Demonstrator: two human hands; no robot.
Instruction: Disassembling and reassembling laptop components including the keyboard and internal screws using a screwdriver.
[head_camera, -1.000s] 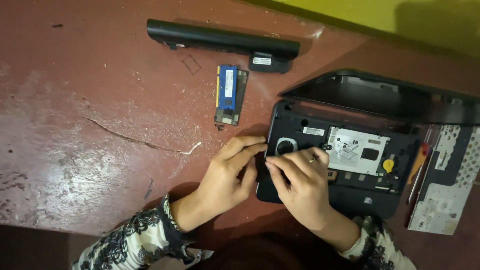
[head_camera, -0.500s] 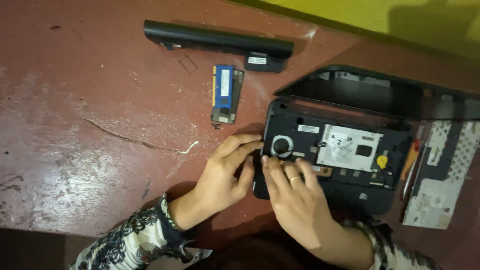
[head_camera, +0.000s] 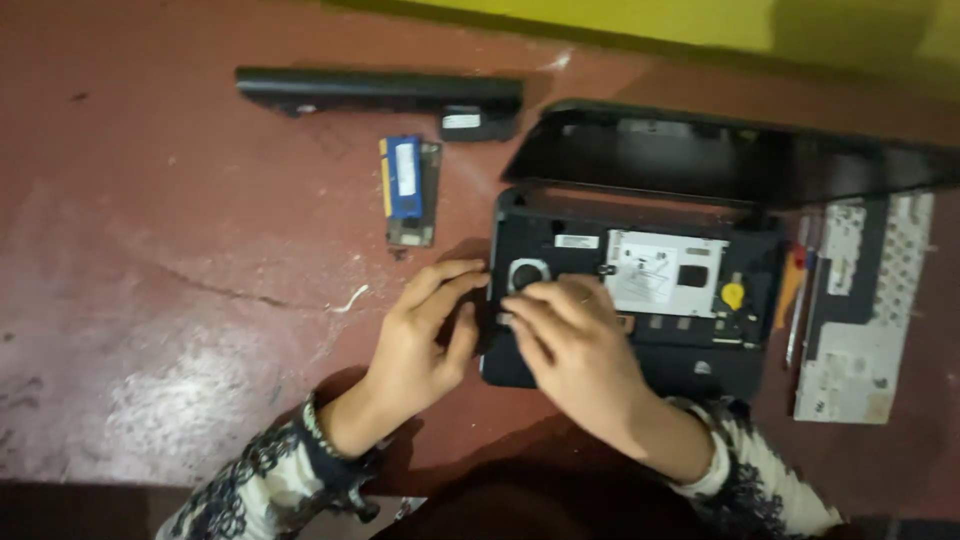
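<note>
Crouching over the reddish floor (head_camera: 150, 300), the person works at the left edge of an opened black laptop base (head_camera: 640, 300), whose long side runs left to right and whose lid (head_camera: 720, 155) stands at its far edge. The left hand (head_camera: 425, 335), fingers bent, touches the base's left edge; the right hand (head_camera: 570, 345) lies flat-fingered on it, holding nothing I can make out. A keyboard panel (head_camera: 860, 310) crowds the right; a memory module (head_camera: 408, 190) and long battery (head_camera: 380, 92) lie further out, with bare floor to the left.

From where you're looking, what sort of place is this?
Probably an informal repair spot, at home or in a small workshop. A small opened laptop lies on a worn red-brown floor, with its long black battery, a memory card and the removed keyboard spread around it.
</note>
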